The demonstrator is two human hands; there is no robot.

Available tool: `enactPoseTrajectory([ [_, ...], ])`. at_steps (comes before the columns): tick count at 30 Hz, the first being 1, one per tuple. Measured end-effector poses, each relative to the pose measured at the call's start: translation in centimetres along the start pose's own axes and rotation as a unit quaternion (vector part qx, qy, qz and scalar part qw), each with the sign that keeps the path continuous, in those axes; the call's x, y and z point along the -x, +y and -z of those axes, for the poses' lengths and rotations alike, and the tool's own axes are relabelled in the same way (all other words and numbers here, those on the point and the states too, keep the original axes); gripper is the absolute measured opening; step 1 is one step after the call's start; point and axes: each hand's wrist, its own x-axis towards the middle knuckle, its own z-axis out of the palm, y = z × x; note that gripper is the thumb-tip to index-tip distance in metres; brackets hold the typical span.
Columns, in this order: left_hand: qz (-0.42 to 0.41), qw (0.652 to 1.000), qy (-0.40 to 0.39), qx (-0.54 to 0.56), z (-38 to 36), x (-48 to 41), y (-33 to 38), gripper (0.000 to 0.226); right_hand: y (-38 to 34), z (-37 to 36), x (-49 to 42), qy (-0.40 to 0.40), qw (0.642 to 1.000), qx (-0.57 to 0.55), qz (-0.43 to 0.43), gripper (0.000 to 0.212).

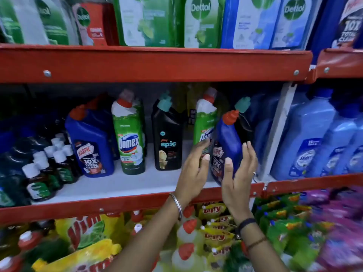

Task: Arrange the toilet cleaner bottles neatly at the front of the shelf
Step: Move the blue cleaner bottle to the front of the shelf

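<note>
Both hands — left hand (193,169) and right hand (238,173), fingers spread loosely, not clamped — flank the dark-blue plastic red-capped Harpic bottle (225,148) at the white shelf's (137,185) front right edge; next, judging by its tilt, square it upright beside the green Domex bottle (204,122).

Left hand (193,169) hides the second Domex bottle's (204,122) lower label.

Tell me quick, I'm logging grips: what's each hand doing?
Left hand: open, fingers extended against the green Domex bottle.
Right hand: open, cupped around the blue Harpic bottle, not clearly gripping.
</note>
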Motion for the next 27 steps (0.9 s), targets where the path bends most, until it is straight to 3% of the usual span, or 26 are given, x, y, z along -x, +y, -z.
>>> enactPoseTrajectory([
  [4, 0.172, 0.971, -0.08, 0.147, -1.5, -1.4, -0.3, 0.042, 1.7, -0.1, 0.2, -0.016, 0.997, -0.013, -0.076, 0.061],
  [7, 0.237, 0.944, -0.115, 0.197, -2.4, -2.7, -0.8, 0.044, 2.5, 0.0, 0.1, -0.033, 0.997, -0.007, -0.068, 0.051],
  [12, 0.234, 0.948, -0.129, 0.17, -3.4, -3.5, -2.3, 0.057, 3.3, 0.2, -0.2, -0.04, 0.997, -0.007, -0.072, 0.053],
  [18, 0.238, 0.952, -0.099, 0.168, -2.7, -3.0, -2.2, 0.05, 3.6, 0.1, -0.5, -0.048, 0.994, -0.047, -0.085, 0.052],
  [27, 0.18, 0.964, 0.001, 0.193, 3.2, -0.5, 0.3, 0.043, -0.2, -0.3, 0.0, -0.102, 0.963, -0.227, -0.108, 0.05],
])
